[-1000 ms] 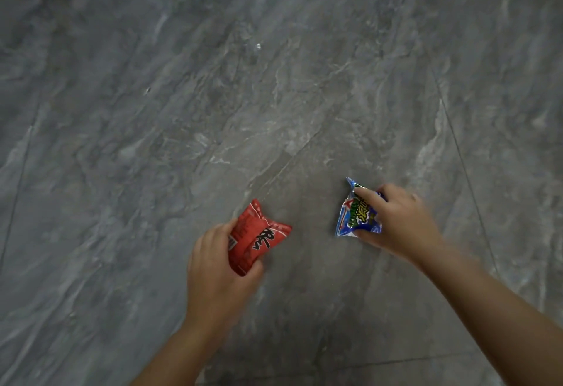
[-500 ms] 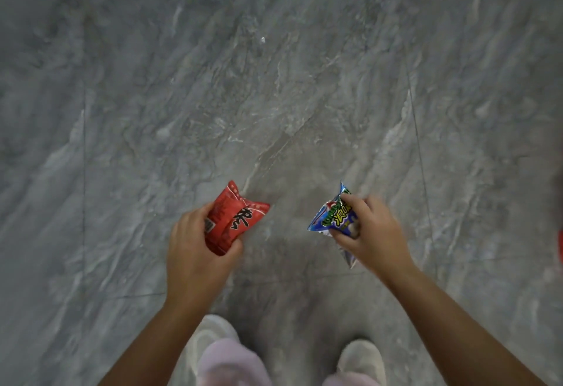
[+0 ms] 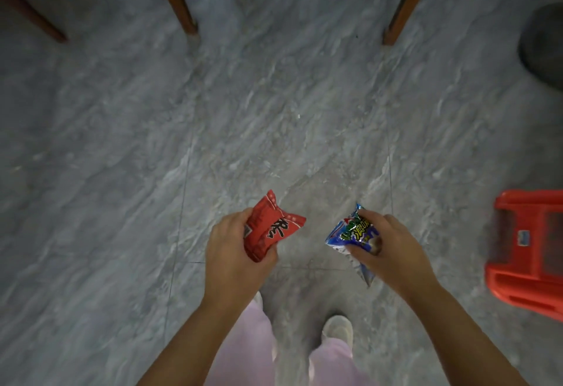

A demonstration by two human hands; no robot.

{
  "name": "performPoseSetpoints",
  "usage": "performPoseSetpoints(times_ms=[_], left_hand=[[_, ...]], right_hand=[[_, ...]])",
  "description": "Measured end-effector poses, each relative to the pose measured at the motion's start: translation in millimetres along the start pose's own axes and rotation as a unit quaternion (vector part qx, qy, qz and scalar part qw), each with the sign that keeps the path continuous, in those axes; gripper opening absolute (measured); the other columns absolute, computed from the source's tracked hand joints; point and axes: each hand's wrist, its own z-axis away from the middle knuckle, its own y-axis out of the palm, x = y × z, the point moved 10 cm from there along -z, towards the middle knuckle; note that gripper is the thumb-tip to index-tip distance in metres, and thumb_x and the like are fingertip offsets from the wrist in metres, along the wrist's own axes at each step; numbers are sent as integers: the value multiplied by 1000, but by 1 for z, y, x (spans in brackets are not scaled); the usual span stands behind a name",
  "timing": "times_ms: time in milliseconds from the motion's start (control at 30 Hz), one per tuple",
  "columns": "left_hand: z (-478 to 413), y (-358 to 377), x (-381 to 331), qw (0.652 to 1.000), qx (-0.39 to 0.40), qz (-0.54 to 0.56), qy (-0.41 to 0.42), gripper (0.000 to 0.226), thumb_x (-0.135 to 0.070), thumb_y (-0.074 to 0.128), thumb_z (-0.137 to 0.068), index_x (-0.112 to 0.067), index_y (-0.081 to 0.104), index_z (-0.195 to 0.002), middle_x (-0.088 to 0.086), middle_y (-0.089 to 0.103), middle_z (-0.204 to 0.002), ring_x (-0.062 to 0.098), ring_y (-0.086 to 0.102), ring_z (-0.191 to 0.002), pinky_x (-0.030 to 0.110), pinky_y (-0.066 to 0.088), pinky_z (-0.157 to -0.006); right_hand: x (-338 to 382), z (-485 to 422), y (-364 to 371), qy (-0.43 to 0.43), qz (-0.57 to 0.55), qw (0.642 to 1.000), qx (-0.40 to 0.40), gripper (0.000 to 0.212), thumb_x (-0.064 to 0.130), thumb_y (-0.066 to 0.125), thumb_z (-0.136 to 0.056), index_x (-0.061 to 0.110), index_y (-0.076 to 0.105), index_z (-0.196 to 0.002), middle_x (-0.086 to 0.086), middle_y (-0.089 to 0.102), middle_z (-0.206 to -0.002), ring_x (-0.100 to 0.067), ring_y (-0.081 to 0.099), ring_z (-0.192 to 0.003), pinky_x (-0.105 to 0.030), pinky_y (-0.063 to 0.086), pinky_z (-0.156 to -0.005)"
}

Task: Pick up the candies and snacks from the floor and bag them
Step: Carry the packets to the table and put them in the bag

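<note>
My left hand point(image 3: 234, 251) grips a crumpled red snack packet point(image 3: 269, 228) with black characters, held above the grey marble floor point(image 3: 274, 129). My right hand point(image 3: 387, 248) holds a blue and green snack packet point(image 3: 353, 230), its lower end sticking out below the palm. Both packets are lifted off the floor, about a hand's width apart, in front of my body. No bag is in view.
A red plastic stool point(image 3: 527, 251) lies at the right edge. Brown wooden furniture legs point(image 3: 179, 4) point(image 3: 405, 4) stand at the top, and a dark round object point(image 3: 545, 47) sits at the upper right. My pale trousers and white shoes point(image 3: 338, 329) show below.
The view has risen and tilted forward: I stand higher above the floor with both packets in hand. The furniture legs, the stool and my feet have come into view.
</note>
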Motion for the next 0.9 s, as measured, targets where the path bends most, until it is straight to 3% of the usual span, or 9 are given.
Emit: performPoseSetpoints(times_ms=[167,300,567,733,900], left_hand=[[21,-57,-83,996,14,-46,70,52,-27,69,-58,-15,58,-107,-6,56,-91,11,47,-79,30,41,-73],[40,-97,-138,997,-10,-47,66,52,-26,71,-61,-14,57,-110,-8,53,-91,14,49,-81,30,40,-74],[80,-127,-247,993,-54,-30,101,59,-30,69,-59,-11,57,-113,-13,49,-96,11,47,-86,27,35,-78],[89,-112,-302,991,-29,3,129,59,-40,60,-56,-17,57,-110,-13,52,-92,14,53,-82,23,39,-74],[64,-100,-356,986,-2,16,164,58,-31,66,-56,-18,58,-111,-12,54,-91,12,50,-83,15,35,-72]], right_hand=[[44,37,-100,-3,-26,998,-60,61,26,78,-66,16,52,-120,-11,55,-102,-30,56,-91,-38,47,-71],[69,71,-162,-14,-50,994,-92,61,25,77,-68,16,51,-122,-10,53,-105,-25,54,-93,-31,42,-69],[62,130,-267,-14,-87,987,-135,62,30,79,-65,19,53,-121,-7,54,-101,-26,56,-90,-44,50,-74],[36,161,-325,14,-96,977,-189,59,25,79,-65,19,55,-119,-5,54,-99,-26,57,-90,-36,44,-72],[13,165,-373,49,-109,969,-217,60,23,79,-66,18,54,-121,-8,55,-101,-25,57,-92,-29,37,-72]])
